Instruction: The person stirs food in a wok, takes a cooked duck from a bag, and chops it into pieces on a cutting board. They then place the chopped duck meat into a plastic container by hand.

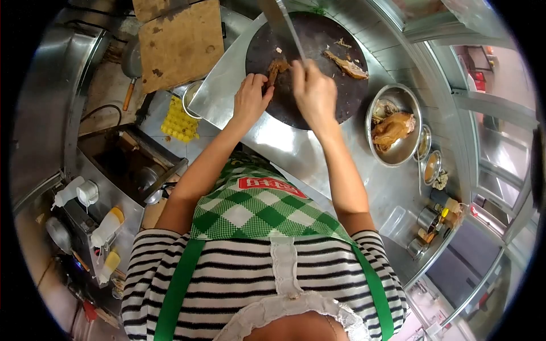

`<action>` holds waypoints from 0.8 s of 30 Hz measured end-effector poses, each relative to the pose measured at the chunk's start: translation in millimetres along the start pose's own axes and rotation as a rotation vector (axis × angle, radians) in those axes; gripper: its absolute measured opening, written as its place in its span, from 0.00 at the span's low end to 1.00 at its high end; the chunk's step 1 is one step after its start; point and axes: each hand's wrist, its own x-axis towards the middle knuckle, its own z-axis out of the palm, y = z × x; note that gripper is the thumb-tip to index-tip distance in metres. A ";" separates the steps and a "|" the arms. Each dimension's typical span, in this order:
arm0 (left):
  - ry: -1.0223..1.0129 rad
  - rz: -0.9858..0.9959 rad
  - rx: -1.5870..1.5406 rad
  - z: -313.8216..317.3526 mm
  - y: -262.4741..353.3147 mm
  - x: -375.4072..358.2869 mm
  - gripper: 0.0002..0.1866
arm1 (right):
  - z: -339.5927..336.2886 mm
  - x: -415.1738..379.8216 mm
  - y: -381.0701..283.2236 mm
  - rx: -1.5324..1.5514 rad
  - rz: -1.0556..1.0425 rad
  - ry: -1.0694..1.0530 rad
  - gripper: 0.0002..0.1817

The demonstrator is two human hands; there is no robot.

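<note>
My right hand (314, 94) is closed around the handle of a cleaver (282, 25), its broad blade pointing away from me over the round dark chopping board (307, 42). The hand is slightly blurred. Beside it, my left hand (252, 101) grips the near end of a brown piece of cooked meat (277, 68) at the board's left side. A longer cooked piece, with bone or pale flesh showing (348, 65), lies apart at the right of the board. Small scraps are scattered around it.
Right of the board stands a steel bowl (419, 108) holding cooked poultry (392, 132). Small dishes (432, 166) sit behind it along the window side. The board rests on a steel counter (284, 153). At left are a yellow egg tray (180, 120), a wooden panel (182, 48) and a pan (132, 59).
</note>
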 end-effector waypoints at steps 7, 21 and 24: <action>0.019 -0.035 -0.018 2.2 -1.5 -2.8 0.11 | 49.7 16.1 48.1 -0.259 0.094 -0.278 0.21; -0.031 0.051 -0.221 4.2 -13.7 21.4 0.08 | 8.4 -9.0 19.0 -0.140 0.083 -0.076 0.16; 0.011 0.110 -0.209 7.0 -15.1 26.5 0.08 | 38.1 -2.3 40.1 -0.234 0.107 -0.200 0.18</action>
